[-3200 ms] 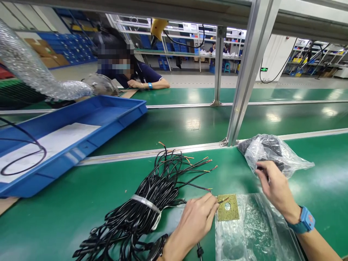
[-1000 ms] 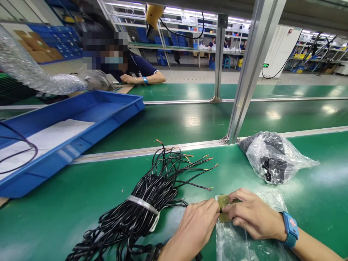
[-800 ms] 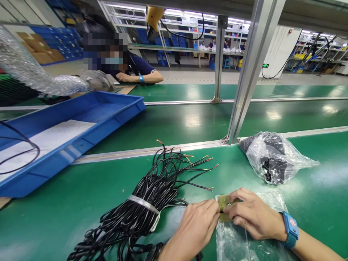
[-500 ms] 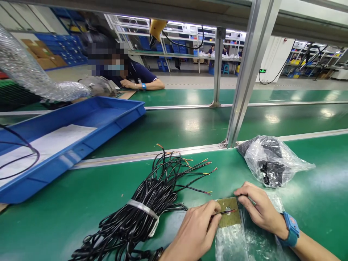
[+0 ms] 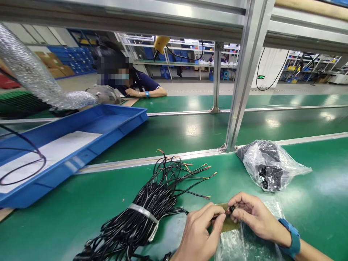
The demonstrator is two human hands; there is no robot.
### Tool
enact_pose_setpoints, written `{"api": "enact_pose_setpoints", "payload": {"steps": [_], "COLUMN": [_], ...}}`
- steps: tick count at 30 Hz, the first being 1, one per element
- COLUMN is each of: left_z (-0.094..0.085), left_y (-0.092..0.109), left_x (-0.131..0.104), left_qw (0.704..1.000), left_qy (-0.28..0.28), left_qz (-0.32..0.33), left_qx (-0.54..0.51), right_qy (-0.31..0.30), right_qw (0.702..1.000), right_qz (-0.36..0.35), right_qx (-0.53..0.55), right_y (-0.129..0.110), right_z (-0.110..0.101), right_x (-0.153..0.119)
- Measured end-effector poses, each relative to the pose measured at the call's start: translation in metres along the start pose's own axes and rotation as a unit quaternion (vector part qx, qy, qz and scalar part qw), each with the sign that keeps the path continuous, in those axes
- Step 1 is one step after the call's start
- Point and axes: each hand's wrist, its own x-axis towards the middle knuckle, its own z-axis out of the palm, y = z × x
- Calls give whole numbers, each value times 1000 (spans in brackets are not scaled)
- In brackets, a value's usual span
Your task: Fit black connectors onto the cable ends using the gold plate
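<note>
My left hand (image 5: 201, 228) is closed in a pinch on the end of a thin black cable, whose reddish wire tips (image 5: 226, 212) stick out past the fingertips. My right hand (image 5: 254, 215) pinches a small round black part (image 5: 232, 209), held right at those wire tips; whether the wires have entered it I cannot tell. Beneath both hands lies a brownish square pad (image 5: 230, 225) on clear plastic (image 5: 231, 244). To the left is a thick bundle of black cables (image 5: 146, 203), tied with a pale band, its stripped coloured ends fanned toward the right.
A clear bag of black parts (image 5: 268, 163) lies behind my right hand. At left stands a blue tray (image 5: 67, 170) with paper inside. A metal post (image 5: 240, 83) rises at the table's back rail. Across the bench sits another person (image 5: 146, 83) beside a silver duct (image 5: 46, 76).
My right hand has moved left to the wire tips, and the small black part now shows in its fingers. The camera view has tilted slightly upward.
</note>
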Motion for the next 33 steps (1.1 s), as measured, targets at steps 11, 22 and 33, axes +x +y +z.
{"api": "enact_pose_setpoints", "payload": {"steps": [11,22,33], "left_z": [0,0,0], "left_y": [1,1,1], "left_x": [-1,-2,-1], "left_qw": [998,998,997], "left_qy": [9,2,6], "left_qz": [38,33,45], "left_qx": [47,50,62], "right_qy": [-2,-3,-11], "right_qw": [999,998,964], "right_qz": [18,1,-98], "right_qx": [-32,-65,-245], "right_y": [-2,-2,-6], "right_z": [4,5,1], "right_x": [-3,-3,-3]}}
